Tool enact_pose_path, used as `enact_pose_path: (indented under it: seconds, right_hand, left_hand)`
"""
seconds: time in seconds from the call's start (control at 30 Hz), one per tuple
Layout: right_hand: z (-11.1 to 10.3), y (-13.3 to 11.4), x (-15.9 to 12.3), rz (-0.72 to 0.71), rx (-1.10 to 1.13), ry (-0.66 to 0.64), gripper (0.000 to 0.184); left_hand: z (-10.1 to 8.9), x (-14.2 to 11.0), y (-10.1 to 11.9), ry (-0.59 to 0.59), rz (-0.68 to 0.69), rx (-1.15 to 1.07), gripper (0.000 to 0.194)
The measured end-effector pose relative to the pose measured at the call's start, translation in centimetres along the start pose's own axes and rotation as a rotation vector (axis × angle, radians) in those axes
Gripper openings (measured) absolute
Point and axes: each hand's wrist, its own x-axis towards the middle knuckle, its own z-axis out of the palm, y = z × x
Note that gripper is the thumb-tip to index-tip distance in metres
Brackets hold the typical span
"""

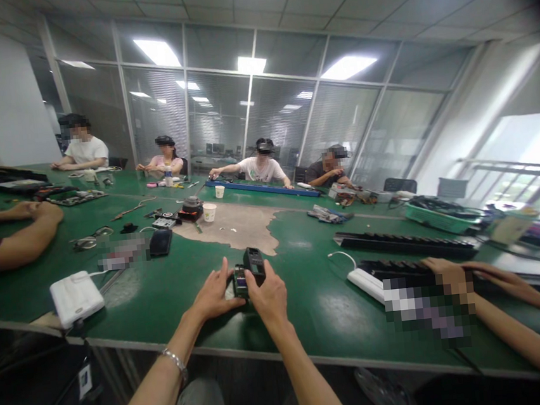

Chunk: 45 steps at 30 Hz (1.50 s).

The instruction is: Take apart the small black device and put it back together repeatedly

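Near the front edge of the green table (305, 326), both my hands are around a small opened electronic device. Its black plastic housing (253, 259) stands at the right, and a part with a green circuit board (240, 284) sits against its left side. My left hand (214, 294), with a metal bracelet at the wrist, is closed on the left side of the board part, thumb low and index finger up. My right hand (270, 291) grips the right side, its thumb lying across the front. My fingers hide the device's lower edges.
Left of my hands are a black phone-like slab (160, 242) and a white box with a cable (77, 297). Ahead stand paper cups (210, 212). A white power strip (366, 285) and black toothed rails (405, 243) lie rightward, beside a co-worker's hands (449, 277). Other people sit opposite.
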Motion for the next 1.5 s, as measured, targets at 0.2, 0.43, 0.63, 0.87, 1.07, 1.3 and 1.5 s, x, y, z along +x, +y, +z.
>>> enact_pose_path:
  seconds: [0.2,0.43,0.63,0.87,1.07,1.3,1.5]
  right_hand:
    - [1.4,3.6,-1.0,0.041,-0.071,-0.035,0.063]
    - [2.3,4.2,-2.1,0.002,-0.103,-0.029,0.061]
    - [3.0,4.9,-2.5,-0.105,-0.064,0.073,0.065]
    - [2.5,4.8,-2.4,-0.075,-0.014,0.004,0.057]
    - [0.7,3.2,-1.0,0.023,0.094,0.037,0.060]
    - [0.0,-0.9,-0.7,-0.056,0.112,0.007,0.062]
    - [0.8,-2.0,-1.1,-0.055,0.024,-0.048,0.061]
  left_hand:
    - [-0.2,0.0,0.3,-0.019,-0.004,-0.001,0.118]
    - [-0.3,0.0,0.2,-0.032,-0.016,-0.007,0.117]
    - [-0.1,0.0,0.0,-0.026,-0.021,-0.008,0.117]
    - [0.0,0.0,-0.2,-0.017,-0.010,-0.012,0.116]
    - [0.1,0.1,-0.3,-0.004,-0.013,-0.017,0.118]
    - [0.3,0.1,-0.5,-0.006,0.011,-0.033,0.118]
    - [0.3,0.0,-0.5,0.015,0.041,-0.036,0.119]
